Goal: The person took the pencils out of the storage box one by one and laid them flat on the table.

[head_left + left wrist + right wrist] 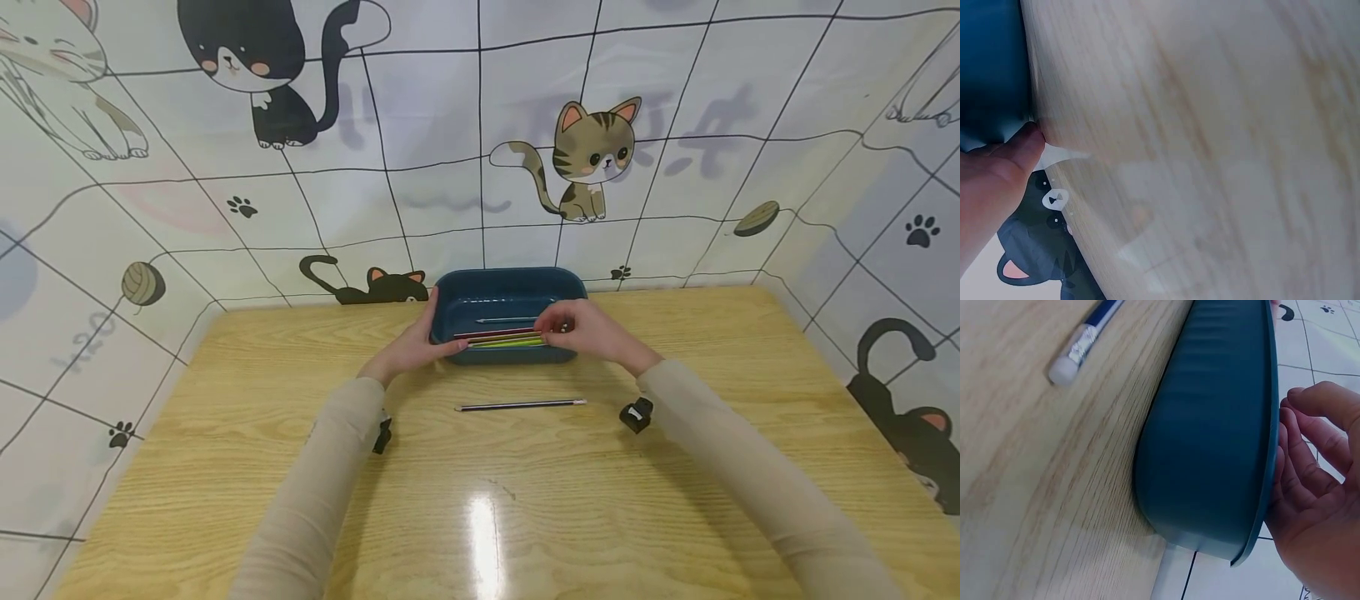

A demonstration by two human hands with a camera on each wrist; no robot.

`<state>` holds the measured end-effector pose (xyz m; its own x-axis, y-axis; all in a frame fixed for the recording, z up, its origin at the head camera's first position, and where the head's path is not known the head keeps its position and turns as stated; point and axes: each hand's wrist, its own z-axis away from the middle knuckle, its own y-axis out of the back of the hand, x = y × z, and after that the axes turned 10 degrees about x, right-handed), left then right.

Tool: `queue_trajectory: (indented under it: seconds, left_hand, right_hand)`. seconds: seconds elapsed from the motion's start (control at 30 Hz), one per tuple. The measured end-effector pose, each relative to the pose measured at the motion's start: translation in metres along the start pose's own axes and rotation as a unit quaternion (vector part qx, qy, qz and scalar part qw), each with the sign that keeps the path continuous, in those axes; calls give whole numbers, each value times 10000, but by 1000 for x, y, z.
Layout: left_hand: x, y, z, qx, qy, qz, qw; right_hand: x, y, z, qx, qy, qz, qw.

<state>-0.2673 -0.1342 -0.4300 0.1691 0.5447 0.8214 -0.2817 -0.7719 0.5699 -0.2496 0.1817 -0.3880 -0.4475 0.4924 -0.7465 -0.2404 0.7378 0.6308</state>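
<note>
A dark blue plastic bin (510, 357) stands against the wall at the table's back. Several coloured pencils (498, 339) lie along its front side, and a pale pencil (506, 320) lies behind them. My left hand (412, 343) holds the bin's left end, its thumb over the front corner; in the left wrist view a fingertip (1032, 134) touches the bin's side. My right hand (585, 329) is over the bin's right end with bent fingers at the pencil ends. The rim hides its lower fingertips (1280, 456) in the right wrist view, so a grip cannot be confirmed.
A dark striped pencil (521, 406) with a white eraser end lies on the wooden table (420, 517) in front of the bin. Black wrist devices (636, 415) hang below both sleeves. A cat-patterned wall covering (442, 200) encloses the back and sides.
</note>
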Motion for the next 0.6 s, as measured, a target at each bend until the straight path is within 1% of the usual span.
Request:
queue_trajectory:
  seconds: [0.13,0.27,0.6]
  left_hand:
    - [0,0,1,23,5,-16,10000]
    - [0,0,2,36,-11,46,10000]
    - [0,0,1,10,-32,41,10000]
  right_hand:
    - [4,-1,-6,20,-104,75,9999]
    - [6,-1,-12,37,-107,263,9996]
    - [12,-7,-26,-101,-293,475,9984]
